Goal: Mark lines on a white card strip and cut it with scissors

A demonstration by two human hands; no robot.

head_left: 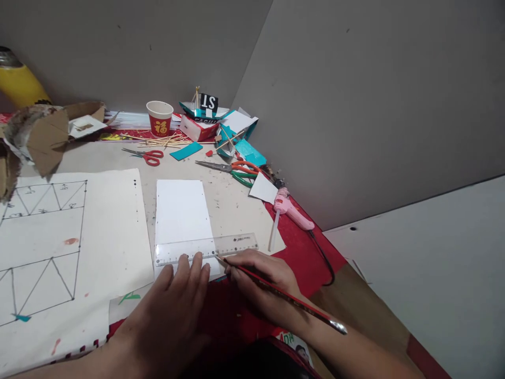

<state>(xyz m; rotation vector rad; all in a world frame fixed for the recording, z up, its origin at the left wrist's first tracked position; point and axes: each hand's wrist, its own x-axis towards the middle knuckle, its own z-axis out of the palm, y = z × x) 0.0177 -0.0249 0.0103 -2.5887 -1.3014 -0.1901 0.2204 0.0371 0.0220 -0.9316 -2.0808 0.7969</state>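
A clear plastic ruler [236, 242] lies across the lower part of a white sheet of card [180, 210]. My left hand [177, 295] presses on the ruler's near edge with its fingers stretched out, its thumb side toward my body. Held in my right hand [264, 279] is a red and black pencil [292, 300], its tip at the ruler's near edge by the card's right side. To the left is a large drawing sheet [114, 231] with black lines forming triangles and rectangles.
Behind the card lie red-handled scissors [152, 157], green-and-orange-handled shears [240, 169], thin wooden sticks [165, 141] and a teal strip [186, 151]. A red and white paper cup [160, 118] stands near the wall. At right rests a pink glue gun [294, 210] with its cord. Torn cardboard [49, 137] sits at left.
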